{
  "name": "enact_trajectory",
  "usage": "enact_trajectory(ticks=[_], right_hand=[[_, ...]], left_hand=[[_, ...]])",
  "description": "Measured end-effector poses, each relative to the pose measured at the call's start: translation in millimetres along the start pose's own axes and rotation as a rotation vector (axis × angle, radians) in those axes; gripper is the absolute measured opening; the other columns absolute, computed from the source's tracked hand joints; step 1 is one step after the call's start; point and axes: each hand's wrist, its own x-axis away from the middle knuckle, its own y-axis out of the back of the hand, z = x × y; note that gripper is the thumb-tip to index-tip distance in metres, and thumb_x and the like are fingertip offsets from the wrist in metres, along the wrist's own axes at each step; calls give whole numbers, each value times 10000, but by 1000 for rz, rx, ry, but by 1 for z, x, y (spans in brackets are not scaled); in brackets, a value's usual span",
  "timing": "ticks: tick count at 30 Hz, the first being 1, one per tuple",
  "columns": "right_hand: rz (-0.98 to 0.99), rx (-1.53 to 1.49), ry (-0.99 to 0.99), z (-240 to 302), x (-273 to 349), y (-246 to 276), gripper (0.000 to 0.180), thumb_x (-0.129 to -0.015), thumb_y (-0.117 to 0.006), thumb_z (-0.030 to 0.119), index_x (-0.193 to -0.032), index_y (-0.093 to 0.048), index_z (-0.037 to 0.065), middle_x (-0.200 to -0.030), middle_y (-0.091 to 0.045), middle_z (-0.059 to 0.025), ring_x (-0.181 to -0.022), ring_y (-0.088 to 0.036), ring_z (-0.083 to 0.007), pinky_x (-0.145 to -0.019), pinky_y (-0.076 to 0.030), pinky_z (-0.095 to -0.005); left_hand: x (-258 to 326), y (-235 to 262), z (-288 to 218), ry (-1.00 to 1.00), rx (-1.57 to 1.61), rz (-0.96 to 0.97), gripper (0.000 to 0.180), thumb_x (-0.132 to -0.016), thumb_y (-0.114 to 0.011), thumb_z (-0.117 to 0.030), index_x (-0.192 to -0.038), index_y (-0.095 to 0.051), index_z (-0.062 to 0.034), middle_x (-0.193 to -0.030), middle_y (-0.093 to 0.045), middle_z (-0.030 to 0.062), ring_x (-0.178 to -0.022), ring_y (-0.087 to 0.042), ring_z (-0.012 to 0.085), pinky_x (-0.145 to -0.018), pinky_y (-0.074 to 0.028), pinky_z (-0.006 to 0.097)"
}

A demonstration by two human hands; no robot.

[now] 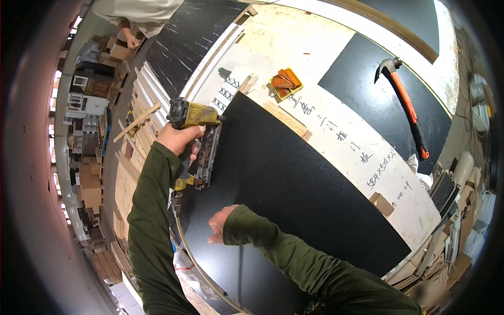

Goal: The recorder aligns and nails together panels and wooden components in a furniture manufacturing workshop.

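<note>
My left hand (181,139) is wrapped around the grip of a yellow and black air nail gun (199,115), its magazine upright at the black panel's left side. A pale air hose (185,236) runs from the tool's fitting down to the lower edge. Over the glossy black panel (283,178) is my right hand (221,223), partly hidden by its green sleeve; thumb and fingers look apart, with nothing visible between them. Beneath the black panel lies a whitish board (357,142) with handwriting.
A claw hammer (404,102) with an orange and black handle lies on another dark panel (341,68). Orange-brown strips fill a small yellow box (286,84). Wooden strips (139,123) are stacked at left. Another person's hand (131,40) is at the upper left.
</note>
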Motion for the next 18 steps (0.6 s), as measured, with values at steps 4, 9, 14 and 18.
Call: enact_trajectory(ticks=[4, 9, 14, 18], right_hand=[[-22, 4, 15, -1, 0, -2, 359, -747, -614, 394, -846, -647, 51, -857, -643, -144, -844, -617, -310, -739, -485, -403], [-10, -6, 20, -3, -5, -3, 358, -746, -615, 392, -851, -646, 51, -854, -643, -144, -834, -618, -313, -736, -486, -408], [0, -10, 27, -5, -4, 1, 365, -751, -611, 396, -860, -642, 50, -856, -644, -144, -833, -619, -311, -737, -485, -410], [11, -22, 30, 0, -2, 2, 369, -757, -605, 400, -872, -642, 51, -865, -646, -139, -847, -618, -307, -748, -483, -404]], left_hand=[[2, 3, -13, -2, 47, -28, 260, -752, -645, -142, -941, -568, 19, -715, -540, 56, -479, -506, 117, -390, -450, 256], [-7, -8, -22, -47, 35, -6, 271, -749, -642, -134, -954, -558, 22, -695, -523, 50, -496, -509, 117, -389, -449, 258], [-13, -13, -23, -20, 66, 13, 266, -752, -637, -126, -943, -554, 39, -722, -528, 60, -491, -511, 128, -386, -442, 265], [-12, -9, -21, -16, 49, 11, 259, -752, -637, -126, -934, -553, 39, -726, -530, 67, -481, -507, 130, -383, -439, 265]])
